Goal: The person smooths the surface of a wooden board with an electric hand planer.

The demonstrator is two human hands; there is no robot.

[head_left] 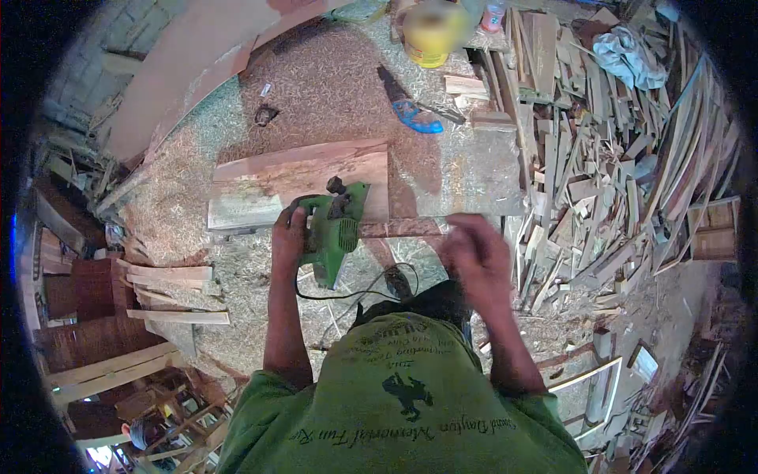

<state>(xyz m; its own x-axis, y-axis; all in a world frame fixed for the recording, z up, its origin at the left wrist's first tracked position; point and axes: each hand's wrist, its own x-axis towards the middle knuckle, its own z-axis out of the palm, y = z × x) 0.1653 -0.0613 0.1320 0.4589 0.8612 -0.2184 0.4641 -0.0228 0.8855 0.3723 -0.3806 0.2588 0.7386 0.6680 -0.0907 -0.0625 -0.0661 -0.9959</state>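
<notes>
A green electric hand planer (339,237) is in my left hand (290,235), whose fingers wrap round its rear handle. The planer is tilted on its side at the near edge of a wide wooden board (300,178). Its black cord (339,297) loops back towards my body. To the right of the planer, my right hand (476,257) is raised apart from it near the edge of the bench (482,178). Motion smears its fingers, which look partly bent.
A blue curved object (416,118) lies beyond the board among shavings. A yellow bucket (429,43) stands at the back. Heaps of wood offcuts (584,174) fill the right side, with a pale cloth (629,58) on top. Several planks (178,296) lie at left.
</notes>
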